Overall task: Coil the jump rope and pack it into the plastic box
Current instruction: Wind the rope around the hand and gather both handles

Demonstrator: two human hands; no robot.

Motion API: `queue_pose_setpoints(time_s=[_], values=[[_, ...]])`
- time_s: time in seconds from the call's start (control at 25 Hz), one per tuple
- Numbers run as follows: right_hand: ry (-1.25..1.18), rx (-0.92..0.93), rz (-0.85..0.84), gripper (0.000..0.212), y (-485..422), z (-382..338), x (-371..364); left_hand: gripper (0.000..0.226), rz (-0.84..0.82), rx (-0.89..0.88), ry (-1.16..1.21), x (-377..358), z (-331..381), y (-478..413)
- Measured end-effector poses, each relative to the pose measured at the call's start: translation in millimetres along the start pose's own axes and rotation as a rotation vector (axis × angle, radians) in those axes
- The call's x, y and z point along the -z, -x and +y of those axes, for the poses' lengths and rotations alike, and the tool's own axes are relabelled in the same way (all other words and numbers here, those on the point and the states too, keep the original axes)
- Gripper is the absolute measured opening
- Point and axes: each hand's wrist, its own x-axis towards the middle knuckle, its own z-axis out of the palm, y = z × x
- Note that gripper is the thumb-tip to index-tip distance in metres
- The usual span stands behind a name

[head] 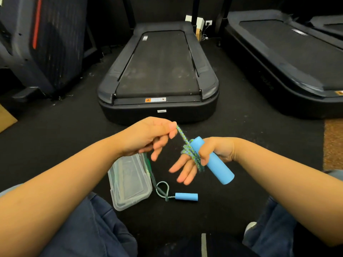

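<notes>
Dark blue denim trouser legs (89, 229) are filling the near edge of the view as we are sitting on the black floor (241, 130), with our bare forearms reaching out above them. Our right hand (213, 154) is pinning a light blue cylindrical foam handle (213, 162) against the palm with the thumb, the handle tilting from far left to near right, while the other fingers (185, 169) are stretching out open toward the left. Several turns of the braided blue-and-green jump rope (191, 153) are lying wrapped around those outstretched fingers, just beside the handle. Our left hand (150, 136) is pinching the rope between thumb and forefinger at its far end, holding a taut stretch that is running up and left from the wrapped turns; the remaining fingers of that hand are hanging loosely curled. Below the left hand, the rope is trailing down to the floor, passing along the right edge of a clear rectangular plastic box (130, 180) with its lid shut, then forming a small loop near the box. A second light blue foam handle (186, 197) is lying flat on the floor just right of that loop, well apart from both hands. Farther off, a black treadmill deck (159, 67) is standing straight ahead, and another treadmill (285, 58) is sitting at the far right.
</notes>
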Motion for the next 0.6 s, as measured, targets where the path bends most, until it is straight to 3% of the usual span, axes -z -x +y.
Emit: queue_pose_setpoints(time_s=[0.2,0.32,0.44,0.6], values=[[0.002,0.248,0.147,0.036,1,-13,-14,0.033,0.371,-0.228,-0.344,4,-6,-5],[-0.06,0.345,0.137,0.028,0,-20,-21,0.03,0.465,-0.298,-0.507,4,-11,-4],[-0.114,0.414,0.066,0.036,-1,-24,-24,0.026,0.459,-0.297,-0.704,11,-22,-6],[-0.308,0.472,0.005,0.062,0,-26,-26,0.026,0.45,-0.225,-0.685,17,-40,-15]])
